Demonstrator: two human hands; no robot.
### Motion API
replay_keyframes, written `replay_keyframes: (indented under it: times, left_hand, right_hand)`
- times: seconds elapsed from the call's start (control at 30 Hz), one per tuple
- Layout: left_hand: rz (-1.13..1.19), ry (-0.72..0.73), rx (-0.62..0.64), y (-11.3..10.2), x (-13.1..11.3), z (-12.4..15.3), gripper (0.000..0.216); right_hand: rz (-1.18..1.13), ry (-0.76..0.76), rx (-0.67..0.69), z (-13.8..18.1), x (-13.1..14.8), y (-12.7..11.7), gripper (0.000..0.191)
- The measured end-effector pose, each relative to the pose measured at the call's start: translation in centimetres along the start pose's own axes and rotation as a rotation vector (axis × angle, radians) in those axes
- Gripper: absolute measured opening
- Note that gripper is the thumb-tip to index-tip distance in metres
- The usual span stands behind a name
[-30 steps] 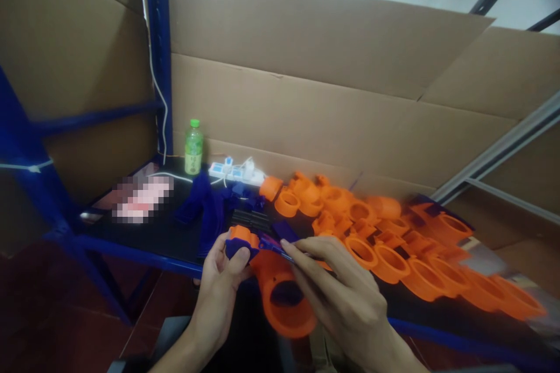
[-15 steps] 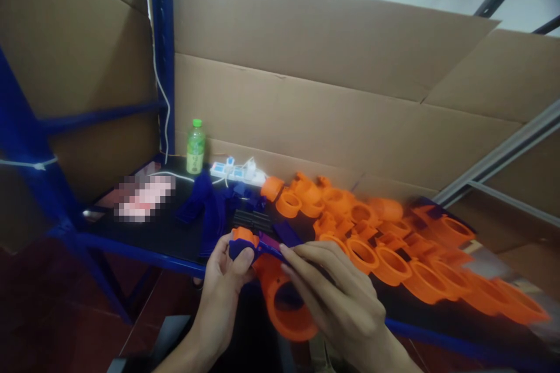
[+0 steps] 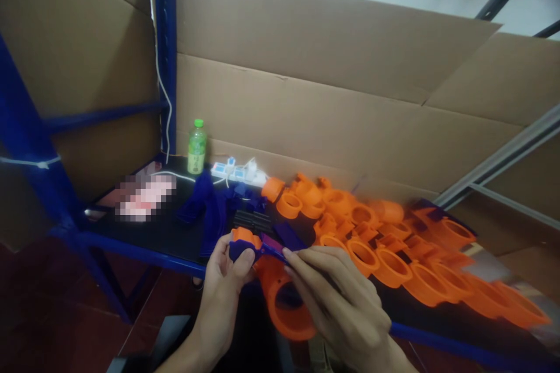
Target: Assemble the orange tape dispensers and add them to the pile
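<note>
My left hand (image 3: 223, 291) is closed around the blue and orange end of a plastic assembly (image 3: 280, 297), an orange ring-shaped part with a blue piece (image 3: 262, 245) on top. My right hand (image 3: 336, 297) lies over the ring, its fingers pinched together against the blue piece at the top. Both hands hold the assembly just in front of the shelf's front edge (image 3: 131, 247).
Many orange ring parts (image 3: 385, 250) cover the right of the black shelf. Dark blue parts (image 3: 210, 204) lie left of centre. A green bottle (image 3: 196, 147) and a white power strip (image 3: 238, 173) stand at the back. Cardboard sheets (image 3: 306, 99) wall the shelf; a blue upright (image 3: 166, 52) stands at left.
The hands and the assembly have stayed almost in place; my right fingers shifted slightly along the blue piece. The view drifted a little.
</note>
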State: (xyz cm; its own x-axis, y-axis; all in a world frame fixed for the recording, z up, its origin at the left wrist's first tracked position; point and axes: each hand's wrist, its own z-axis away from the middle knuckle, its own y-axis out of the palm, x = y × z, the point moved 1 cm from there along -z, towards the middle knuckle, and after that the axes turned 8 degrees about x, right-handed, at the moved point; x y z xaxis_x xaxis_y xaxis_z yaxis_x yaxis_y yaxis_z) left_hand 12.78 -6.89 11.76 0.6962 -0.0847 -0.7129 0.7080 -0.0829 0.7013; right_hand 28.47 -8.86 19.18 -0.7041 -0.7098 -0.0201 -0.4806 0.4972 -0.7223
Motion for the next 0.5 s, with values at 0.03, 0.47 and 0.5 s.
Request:
replay_keyframes:
  times: [0.03,0.47,0.5]
  left_hand:
    - [0.001,0.0,0.006,0.01,0.01,0.02,0.043]
    - [-0.005,0.036,0.039,0.0,0.18,-0.35,0.04]
    - [-0.008,0.043,0.041,-0.01,0.21,-0.39,0.04]
  right_hand:
    - [-0.005,0.014,-0.004,-0.03,0.07,-0.04,0.037]
    - [-0.208,0.121,0.064,-0.33,0.3,0.13,0.034]
    - [-0.214,0.129,0.066,-0.34,0.29,0.17,0.033]
